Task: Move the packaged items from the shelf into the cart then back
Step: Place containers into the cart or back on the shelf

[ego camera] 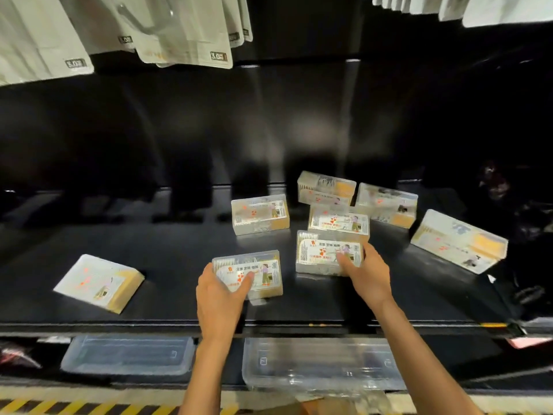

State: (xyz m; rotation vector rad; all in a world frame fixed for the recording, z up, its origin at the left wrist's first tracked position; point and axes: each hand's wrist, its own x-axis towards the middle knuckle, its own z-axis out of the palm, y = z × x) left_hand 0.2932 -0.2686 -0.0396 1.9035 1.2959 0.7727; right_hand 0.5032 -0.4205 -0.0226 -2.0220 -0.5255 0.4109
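Note:
Several clear plastic boxes with printed labels lie on a black shelf. My left hand grips one box near the shelf's front, thumb on its label. My right hand grips a second box just to the right, thumb on top. Behind it sit three more boxes. Another box stands alone behind my left hand. One box lies tilted at the right, and one lies flat at the left. No cart is in view.
White packaged goods with price tags hang above the shelf. Two clear plastic bins sit on the lower shelf below the front edge. Dark items crowd the shelf's right end. Yellow-black hazard tape marks the floor.

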